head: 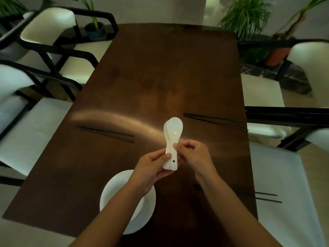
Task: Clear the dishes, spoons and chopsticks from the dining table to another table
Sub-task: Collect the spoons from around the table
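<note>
A nested stack of white ceramic spoons is held above the brown dining table, bowls pointing away from me. My left hand grips the handles from the left and below. My right hand pinches the handles from the right. Below my left forearm stands a stack of white dishes near the table's front edge. Three pairs of black chopsticks lie on the table: one pair at left, one at right, and one at the near right edge.
White-cushioned chairs with black frames line both sides: two on the left, two on the right. Potted plants stand past the table's far end. The far half of the tabletop carries nothing.
</note>
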{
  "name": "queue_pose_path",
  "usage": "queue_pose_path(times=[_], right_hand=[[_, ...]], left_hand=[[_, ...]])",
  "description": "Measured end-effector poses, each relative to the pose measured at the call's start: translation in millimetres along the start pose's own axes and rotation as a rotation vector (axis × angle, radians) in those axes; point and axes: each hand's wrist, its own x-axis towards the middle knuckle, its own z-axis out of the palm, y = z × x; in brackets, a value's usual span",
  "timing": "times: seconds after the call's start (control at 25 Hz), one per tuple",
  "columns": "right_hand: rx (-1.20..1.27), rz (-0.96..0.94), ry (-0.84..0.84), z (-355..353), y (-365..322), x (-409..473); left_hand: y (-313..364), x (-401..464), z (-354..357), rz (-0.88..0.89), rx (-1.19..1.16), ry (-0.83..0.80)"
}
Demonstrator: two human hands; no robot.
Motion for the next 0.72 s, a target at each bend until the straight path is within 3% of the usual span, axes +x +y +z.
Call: queue_pose_path(times=[0.24, 0.48, 0.64, 0.72], right_hand=[[0.121, 0.047, 0.061, 51, 18, -21], [0.075, 0.104, -0.026, 73, 20, -25], [-0.263, -0.143, -0.079, 68, 0, -15], [-0.37, -0.169, -0.078, 71, 2, -15]], left_hand=[[4, -31, -27, 0.027, -0.019, 0.045], [2, -54, -64, -0.05, -0.084, 0.03], [10, -69, -96, -0.129, 0.011, -0.101], [16, -74, -112, -0.136, 0.073, -0.119]])
